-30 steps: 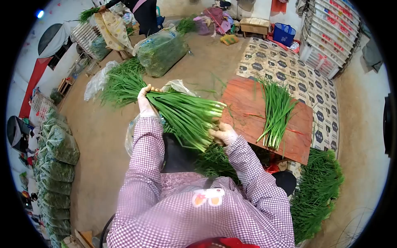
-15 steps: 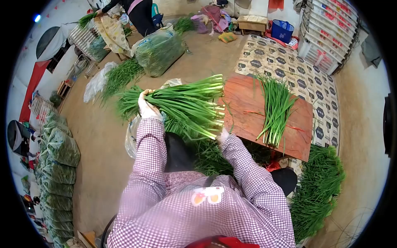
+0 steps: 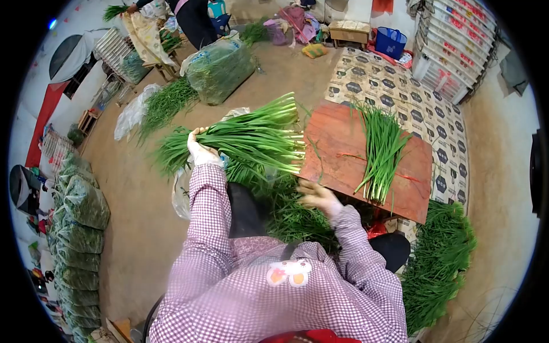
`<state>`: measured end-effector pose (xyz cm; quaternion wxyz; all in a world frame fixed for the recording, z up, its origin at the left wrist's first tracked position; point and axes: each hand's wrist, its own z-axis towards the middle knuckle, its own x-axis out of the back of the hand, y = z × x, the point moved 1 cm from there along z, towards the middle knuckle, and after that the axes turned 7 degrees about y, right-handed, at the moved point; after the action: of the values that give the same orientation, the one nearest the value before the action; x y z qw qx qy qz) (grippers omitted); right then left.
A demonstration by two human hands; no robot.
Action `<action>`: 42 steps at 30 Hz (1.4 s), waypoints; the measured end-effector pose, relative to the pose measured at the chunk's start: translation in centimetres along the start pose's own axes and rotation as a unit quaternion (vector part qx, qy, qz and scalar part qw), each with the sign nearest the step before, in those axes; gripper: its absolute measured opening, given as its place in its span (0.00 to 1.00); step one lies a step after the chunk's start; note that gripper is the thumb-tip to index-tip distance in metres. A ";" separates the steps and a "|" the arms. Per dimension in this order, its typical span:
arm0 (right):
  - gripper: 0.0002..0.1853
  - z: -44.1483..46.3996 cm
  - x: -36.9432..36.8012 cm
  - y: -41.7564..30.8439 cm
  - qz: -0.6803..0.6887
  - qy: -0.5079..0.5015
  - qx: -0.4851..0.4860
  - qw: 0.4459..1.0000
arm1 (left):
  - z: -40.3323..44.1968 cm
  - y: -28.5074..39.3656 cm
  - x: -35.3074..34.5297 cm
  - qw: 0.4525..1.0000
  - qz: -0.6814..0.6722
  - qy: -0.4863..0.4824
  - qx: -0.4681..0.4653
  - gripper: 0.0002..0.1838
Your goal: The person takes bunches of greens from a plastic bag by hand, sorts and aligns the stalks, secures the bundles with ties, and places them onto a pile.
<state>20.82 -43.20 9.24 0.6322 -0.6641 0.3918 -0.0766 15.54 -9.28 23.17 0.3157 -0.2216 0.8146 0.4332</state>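
Note:
My gloved left hand [image 3: 201, 150] is closed around a big bunch of Chinese chives [image 3: 251, 137], near its leafy end. The pale cut stems fan out to the right, close to the edge of the reddish wooden board [image 3: 337, 128]. Below those stems my right hand [image 3: 319, 197] is apart from the bunch, its fingers spread and holding nothing. A second pile of chives [image 3: 384, 151] lies on the board, stems toward me, with red ties beside and under it. Loose greens [image 3: 297, 220] lie below my right hand, between my knees.
A long heap of chives [image 3: 440, 263] lies right of the board. Filled green bags [image 3: 83, 203] line the left side. A large wrapped bundle [image 3: 220, 68] stands ahead on the floor. White crates [image 3: 454, 46] are stacked back right. Another person [image 3: 191, 20] stands at the back left.
My right hand has come away from under the stem ends, down and to the right, and its fingers now show spread. The held bunch has shifted slightly left and up.

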 end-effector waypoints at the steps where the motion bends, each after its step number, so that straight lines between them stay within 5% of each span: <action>1: 0.46 0.3 -2.1 -1.4 -0.049 -0.027 -0.025 0.998 | -0.4 -0.3 0.0 1.000 0.024 0.002 -0.010 0.06; 2: 0.47 1.4 -3.8 -1.6 -0.067 -0.001 0.006 0.998 | -0.8 -0.7 -0.1 0.999 0.047 0.003 -0.021 0.06; 5: 0.16 2.3 -10.0 -6.0 -0.004 0.058 0.013 0.998 | -2.2 -2.0 0.0 0.997 0.068 -0.034 -0.002 0.06; 6: 0.14 4.6 -10.2 -4.3 0.059 0.032 0.069 0.995 | -2.3 -2.4 0.3 0.996 0.076 -0.041 -0.002 0.06; 8: 0.12 5.5 -12.3 -4.7 0.223 0.105 0.037 0.969 | -1.8 -2.5 1.0 0.996 0.087 -0.028 0.015 0.06; 12: 0.12 5.1 -11.0 -3.8 0.210 0.085 0.055 0.973 | -1.0 -2.5 1.7 0.996 0.019 -0.075 0.041 0.05; 14: 0.12 4.1 -9.6 -3.0 0.309 -0.029 -0.065 0.948 | 0.2 -2.5 2.4 0.994 -0.001 -0.096 0.052 0.05; 16: 0.14 2.0 -8.4 -3.3 0.300 -0.092 -0.022 0.949 | 0.5 -2.1 2.5 0.991 -0.020 -0.120 0.063 0.05; 20: 0.14 -1.2 -4.8 -3.3 0.392 0.022 -0.007 0.920 | 1.5 -0.7 3.0 0.994 -0.023 -0.108 0.026 0.04; 22: 0.14 -2.4 -2.4 -4.1 0.439 -0.050 0.062 0.895 | 0.5 -0.1 2.6 0.976 -0.074 -0.192 0.066 0.04; 23: 0.13 -3.2 -1.4 -4.9 0.432 -0.091 0.081 0.894 | -0.8 0.2 2.4 0.984 -0.075 -0.152 0.061 0.04; 24: 0.15 -3.6 -0.1 -5.0 0.390 -0.113 0.080 0.911 | -0.5 0.2 2.3 0.984 -0.076 -0.153 0.060 0.04; 26: 0.16 -5.1 1.6 -5.7 0.097 -0.016 -0.070 0.993 | 0.4 0.7 2.8 0.989 -0.053 -0.139 0.023 0.05; 27: 0.24 -4.9 1.9 -5.0 -0.198 -0.057 -0.102 0.973 | 0.5 0.9 2.8 0.985 -0.052 -0.159 0.043 0.06; 28: 0.35 -4.4 2.4 -4.6 -0.477 -0.091 -0.123 0.865 | 0.6 0.8 2.7 0.984 -0.053 -0.162 0.044 0.06; 30: 0.40 -3.5 2.7 -4.5 -0.512 -0.037 -0.074 0.855 | 0.1 1.0 2.8 0.979 -0.072 -0.175 0.076 0.08; 32: 0.38 -1.7 2.7 -6.6 -0.252 -0.009 -0.028 0.967 | -0.9 0.9 2.5 0.980 -0.067 -0.175 0.074 0.08; 34: 0.38 0.9 2.2 -7.0 -0.225 0.067 0.093 0.968 | -0.6 0.8 2.5 0.977 -0.062 -0.197 0.059 0.07; 37: 0.42 2.7 -2.6 -10.9 -0.114 0.047 -0.042 0.992 | -1.1 -0.3 2.0 0.975 -0.078 -0.202 0.050 0.04; 39: 0.37 7.0 -2.7 -6.2 0.000 -0.081 0.129 0.988 | -1.4 -0.8 1.8 0.974 -0.083 -0.204 0.055 0.04; 40: 0.33 8.2 -3.0 -5.6 -0.051 -0.139 0.164 0.975 | -1.2 -1.0 1.9 0.964 -0.100 -0.230 0.089 0.04; 42: 0.25 9.1 -3.7 -3.4 0.017 -0.102 0.107 0.989 | -0.3 -1.1 2.4 0.954 -0.116 -0.252 0.117 0.05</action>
<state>25.16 -34.15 12.03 0.7376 -0.5900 0.3259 -0.0397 14.50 -10.31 20.97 0.5826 -0.1600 0.7220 0.3371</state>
